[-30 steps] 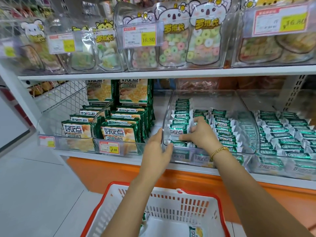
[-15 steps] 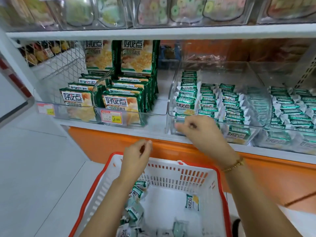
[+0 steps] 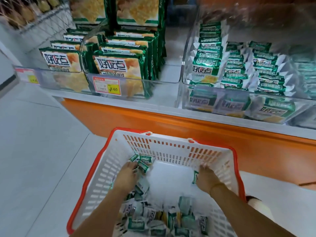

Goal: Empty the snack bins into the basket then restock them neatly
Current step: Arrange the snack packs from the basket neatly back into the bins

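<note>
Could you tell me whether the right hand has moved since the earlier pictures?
Yes. The right hand has come down from the front of the clear bin into the basket below it.

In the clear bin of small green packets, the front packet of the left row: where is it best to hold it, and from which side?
Pinch the front packet at its top edge, coming from above, over the clear bin's front wall. It stands nearly upright, face forward, with others packed behind and beside, so probably only its top and front are free to grip.
</note>
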Available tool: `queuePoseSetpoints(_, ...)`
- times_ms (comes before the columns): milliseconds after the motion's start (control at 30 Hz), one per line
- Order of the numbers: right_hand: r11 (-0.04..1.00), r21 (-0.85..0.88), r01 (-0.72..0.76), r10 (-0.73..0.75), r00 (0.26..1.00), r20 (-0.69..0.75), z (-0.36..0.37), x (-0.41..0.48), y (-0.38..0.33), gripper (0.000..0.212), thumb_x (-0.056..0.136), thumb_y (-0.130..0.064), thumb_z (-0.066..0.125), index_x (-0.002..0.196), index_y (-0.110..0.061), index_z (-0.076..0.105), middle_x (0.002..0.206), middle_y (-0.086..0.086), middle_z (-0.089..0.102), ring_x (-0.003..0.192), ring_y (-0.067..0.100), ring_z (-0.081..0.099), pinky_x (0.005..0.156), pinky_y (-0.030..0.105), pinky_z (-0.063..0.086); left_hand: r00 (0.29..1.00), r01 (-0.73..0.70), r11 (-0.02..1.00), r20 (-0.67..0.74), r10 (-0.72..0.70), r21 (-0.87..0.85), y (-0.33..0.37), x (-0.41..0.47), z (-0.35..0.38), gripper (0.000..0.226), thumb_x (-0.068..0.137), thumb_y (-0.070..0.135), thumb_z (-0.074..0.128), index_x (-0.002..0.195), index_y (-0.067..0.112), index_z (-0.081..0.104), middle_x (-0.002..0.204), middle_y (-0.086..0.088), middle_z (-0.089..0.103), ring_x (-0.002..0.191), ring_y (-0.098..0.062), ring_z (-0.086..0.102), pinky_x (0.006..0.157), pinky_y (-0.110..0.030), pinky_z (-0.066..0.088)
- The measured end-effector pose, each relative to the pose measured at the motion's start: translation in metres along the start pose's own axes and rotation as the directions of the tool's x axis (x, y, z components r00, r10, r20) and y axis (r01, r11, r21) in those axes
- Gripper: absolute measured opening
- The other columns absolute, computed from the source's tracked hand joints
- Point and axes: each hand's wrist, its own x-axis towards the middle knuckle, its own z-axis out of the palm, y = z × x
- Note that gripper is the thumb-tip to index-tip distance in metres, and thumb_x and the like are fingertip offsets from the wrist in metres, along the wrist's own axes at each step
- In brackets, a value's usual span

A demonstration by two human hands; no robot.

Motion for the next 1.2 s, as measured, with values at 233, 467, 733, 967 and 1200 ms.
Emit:
queuePoseSetpoints(233, 0.994, 0.038, -0.105, 0.105, 0.994, 0.003, 0.02, 0.018, -0.002, 0.04, 0.096, -0.016, 0.043, 0.134, -0.007, 0.038, 0.136, 0.014, 0.046, 0.122, 0.028, 0.048, 0.103, 0.036, 0.041, 0.978, -0.124, 0.987, 0.18, 0.104, 0.106, 0.012, 0.043, 0.008, 0.052, 0.081, -0.006, 0.05, 0.125, 0.021, 0.059, 0.128, -0.005, 0.057, 0.108, -0.019, 0.058, 0.089, -0.024, 0.047)
queuePoseSetpoints(467, 0.982, -0.16, -0.104, 0.105, 0.994, -0.006, 0.036, 0.021, -0.001, 0.052, 0.09, -0.031, 0.059, 0.133, -0.009, 0.041, 0.143, 0.016, 0.032, 0.129, 0.03, 0.034, 0.103, 0.038, 0.037, 0.966, -0.22, 0.803, 0.237, 0.101, 0.554, 0.013, 0.063, 0.03, 0.049, 0.089, 0.014, 0.054, 0.138, 0.02, 0.046, 0.147, -0.01, 0.033, 0.131, -0.03, 0.031, 0.107, -0.035, 0.029)
queuePoseSetpoints(733, 0.991, 0.127, -0.035, 0.017, 0.991, 0.136, 0.015, 0.015, -0.01, 0.04, 0.081, -0.014, 0.068, 0.116, -0.006, 0.05, 0.12, 0.013, 0.059, 0.104, 0.022, 0.058, 0.076, 0.023, 0.043, 0.989, -0.116, 0.987, 0.101, 0.105, 0.11, 0.035, 0.051, 0.018, 0.047, 0.086, 0.03, 0.066, 0.13, 0.018, 0.056, 0.136, -0.003, 0.052, 0.122, -0.024, 0.047, 0.099, -0.03, 0.039)
queuePoseSetpoints(967, 0.911, 0.236, 0.339, -0.39, 0.894, 0.221, -0.07, -0.023, -0.049, 0.032, 0.078, -0.031, 0.077, 0.075, -0.009, 0.054, 0.074, 0.003, 0.043, 0.061, 0.011, 0.038, 0.051, 0.025, 0.022, 0.962, 0.151, 0.861, 0.273, -0.014, -0.486, 0.09, 0.01, -0.04, 0.029, 0.084, 0.023, 0.07, 0.108, 0.022, 0.053, 0.1, 0.003, 0.052, 0.091, -0.018, 0.055, 0.072, -0.024, 0.041)
queuePoseSetpoints(1200, 0.738, 0.423, 0.526, -0.58, 0.815, -0.002, -0.139, -0.098, -0.056, 0.055, 0.07, -0.044, 0.079, 0.118, -0.022, 0.063, 0.122, -0.009, 0.059, 0.111, 0.01, 0.054, 0.099, 0.035, 0.044, 0.93, 0.112, 0.759, 0.337, 0.147, -0.641, 0.133, -0.049, -0.082, 0.017, 0.089, 0.026, 0.064, 0.103, 0.018, 0.068, 0.073, 0.011, 0.069, 0.058, -0.002, 0.058, 0.058, -0.016, 0.042)
